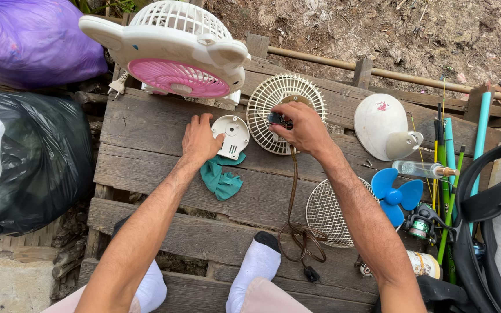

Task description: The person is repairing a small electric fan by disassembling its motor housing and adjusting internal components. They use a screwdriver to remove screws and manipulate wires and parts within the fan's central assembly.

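Observation:
My left hand [199, 139] lies flat on the wooden planks, its fingertips on a small round white plastic cover [233, 135]. A teal rag [221, 178] sits just under that hand. My right hand [301, 126] grips a dark motor part [278, 120] at the centre of a round white fan grille [265, 98]. From that part a brown power cord [294, 217] runs toward me and ends in a loose coil with a plug.
A white box fan with a pink blade [175, 52] stands at the back left. To the right lie a white fan housing [382, 126], a blue blade [397, 196], a wire grille [327, 211], a clear bottle [421, 169]. Black and purple bags [30, 162] are at left.

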